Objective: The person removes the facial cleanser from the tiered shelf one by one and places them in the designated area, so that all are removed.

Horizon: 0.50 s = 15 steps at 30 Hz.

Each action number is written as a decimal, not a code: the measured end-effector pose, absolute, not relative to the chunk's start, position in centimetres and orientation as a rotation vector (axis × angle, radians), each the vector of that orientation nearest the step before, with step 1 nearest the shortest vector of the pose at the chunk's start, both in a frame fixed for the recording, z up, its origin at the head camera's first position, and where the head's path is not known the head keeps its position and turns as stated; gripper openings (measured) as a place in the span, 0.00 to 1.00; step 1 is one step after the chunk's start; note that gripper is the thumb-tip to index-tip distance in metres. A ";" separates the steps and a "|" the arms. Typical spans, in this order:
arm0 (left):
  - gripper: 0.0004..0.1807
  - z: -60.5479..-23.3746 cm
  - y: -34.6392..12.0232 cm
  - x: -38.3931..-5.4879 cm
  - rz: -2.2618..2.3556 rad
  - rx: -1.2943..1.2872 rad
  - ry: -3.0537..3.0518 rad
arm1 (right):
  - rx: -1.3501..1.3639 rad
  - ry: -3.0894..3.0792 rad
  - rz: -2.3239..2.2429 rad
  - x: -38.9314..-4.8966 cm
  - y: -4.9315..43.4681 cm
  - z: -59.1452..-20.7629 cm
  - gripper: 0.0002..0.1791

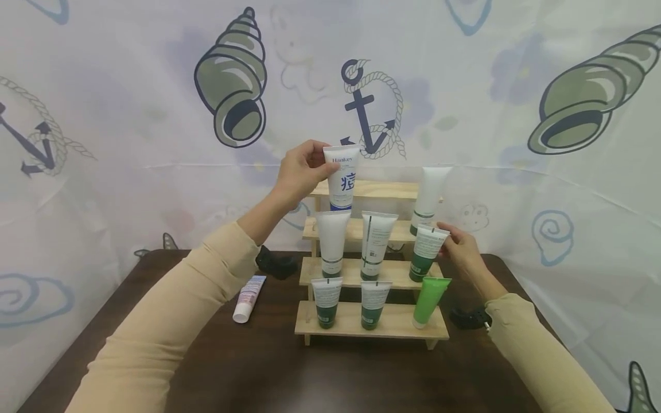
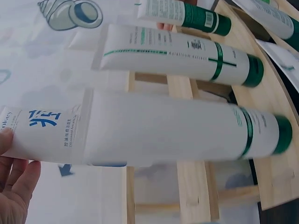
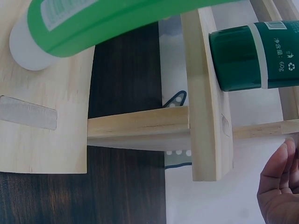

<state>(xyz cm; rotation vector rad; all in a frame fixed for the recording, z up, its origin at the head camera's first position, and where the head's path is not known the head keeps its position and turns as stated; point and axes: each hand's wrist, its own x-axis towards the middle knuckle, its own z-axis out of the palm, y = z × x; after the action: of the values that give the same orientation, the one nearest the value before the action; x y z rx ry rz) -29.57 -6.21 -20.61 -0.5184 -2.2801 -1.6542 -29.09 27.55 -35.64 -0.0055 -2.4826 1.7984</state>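
Observation:
In the head view my left hand (image 1: 304,172) pinches the upper part of a white squeeze tube (image 1: 342,182) with blue lettering, upright at the top tiers of a wooden stepped rack (image 1: 372,327). Its lower end is hidden behind a white tube with a green cap (image 1: 333,244); the left wrist view shows this overlap too. At the rack's right side, my right hand (image 1: 462,249) reaches behind a white-and-green tube (image 1: 427,249). Its bent fingers (image 3: 275,163) are beside the rack's side rail (image 3: 261,129) in the right wrist view; I cannot tell what they hold.
More tubes stand cap down on the rack: a tall white one (image 1: 430,195), a white one with a green stripe (image 1: 378,244), two small white-and-green ones (image 1: 326,298) and a bright green one (image 1: 430,301). A pinkish tube (image 1: 249,298) lies on the dark table (image 1: 232,367) at left.

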 end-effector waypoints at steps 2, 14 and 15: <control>0.16 -20.6 -7.1 -29.5 -1.675 -0.507 -2.252 | -0.005 -2.480 1.803 -29.1 27.6 -35.6 0.27; 0.21 -21.9 -13.9 -28.8 -1.704 -0.307 -2.217 | 0.005 -2.459 1.837 -29.1 27.5 -35.6 0.27; 0.22 -22.2 -14.5 -28.8 -1.693 -0.290 -2.230 | 0.000 -2.460 1.838 -29.1 27.5 -35.6 0.27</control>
<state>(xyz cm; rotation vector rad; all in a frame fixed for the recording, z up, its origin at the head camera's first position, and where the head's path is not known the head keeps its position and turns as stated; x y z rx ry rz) -28.79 -14.50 -22.20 -0.2897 -2.2304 -1.6930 -29.11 27.51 -35.58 -0.0002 -2.4597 1.8377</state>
